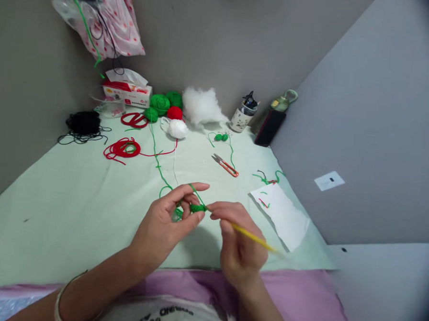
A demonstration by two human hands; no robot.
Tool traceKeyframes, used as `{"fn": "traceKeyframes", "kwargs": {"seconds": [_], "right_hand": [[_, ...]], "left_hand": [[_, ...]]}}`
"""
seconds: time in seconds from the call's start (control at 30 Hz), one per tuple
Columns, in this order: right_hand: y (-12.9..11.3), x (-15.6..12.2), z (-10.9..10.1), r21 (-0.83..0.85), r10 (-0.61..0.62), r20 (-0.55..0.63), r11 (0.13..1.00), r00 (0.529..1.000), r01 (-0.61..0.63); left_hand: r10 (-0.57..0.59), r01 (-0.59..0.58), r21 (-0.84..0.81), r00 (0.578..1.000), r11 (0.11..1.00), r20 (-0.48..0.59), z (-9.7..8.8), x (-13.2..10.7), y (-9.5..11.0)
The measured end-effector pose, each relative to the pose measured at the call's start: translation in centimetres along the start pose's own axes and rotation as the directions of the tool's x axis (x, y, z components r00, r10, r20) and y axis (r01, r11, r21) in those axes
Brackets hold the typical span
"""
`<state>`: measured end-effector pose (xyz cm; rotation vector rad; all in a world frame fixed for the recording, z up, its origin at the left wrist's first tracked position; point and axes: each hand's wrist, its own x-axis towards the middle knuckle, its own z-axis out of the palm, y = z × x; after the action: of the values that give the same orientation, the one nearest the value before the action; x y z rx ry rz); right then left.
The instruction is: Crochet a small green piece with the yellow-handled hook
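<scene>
My left hand (170, 220) pinches a small green crochet piece (198, 208), with green yarn (159, 166) looped over its raised forefinger. The strand trails back across the pale green table (53, 209) toward the green yarn balls (160, 103). My right hand (237, 243) grips a yellow crochet hook (255, 238); its tip meets the green piece between both hands. The hands nearly touch above the table's near edge.
Red-handled thread snips (225, 165) and a white paper (283, 214) with yarn scraps lie to the right. Far back are a red yarn ball (174, 112), white stuffing (201, 105), a tissue box (126, 91), black yarn (82, 123), a red yarn coil (123, 148), a cup (242, 116) and a green bottle (283, 102).
</scene>
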<state>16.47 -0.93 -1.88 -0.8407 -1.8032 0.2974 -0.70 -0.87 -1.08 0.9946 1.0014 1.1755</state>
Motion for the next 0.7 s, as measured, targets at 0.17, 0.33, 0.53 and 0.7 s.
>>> {"fn": "traceKeyframes", "kwargs": {"seconds": [0.17, 0.33, 0.53, 0.7], "right_hand": [[0.5, -0.6, 0.3, -0.295, -0.234, -0.03, 0.931, 0.972, 0.215], [0.3, 0.5, 0.1, 0.287, 0.193, -0.17, 0.948, 0.966, -0.139], [0.2, 0.7, 0.7, 0.366, 0.24, -0.076, 0.909, 0.968, -0.197], [0.6, -0.7, 0.7, -0.029, -0.021, -0.069, 0.999, 0.997, 0.019]], "left_hand": [[-0.195, 0.247, -0.331, 0.964, 0.911, 0.183, 0.2, 0.5, 0.2], [-0.186, 0.261, -0.444, 0.961, 0.857, 0.205, -0.1, 0.8, 0.7], [-0.092, 0.124, -0.302, 0.989, 0.945, 0.118, 0.8, 0.3, 0.6], [-0.135, 0.156, -0.358, 0.987, 0.921, 0.081, 1.0, 0.3, 0.4]]}}
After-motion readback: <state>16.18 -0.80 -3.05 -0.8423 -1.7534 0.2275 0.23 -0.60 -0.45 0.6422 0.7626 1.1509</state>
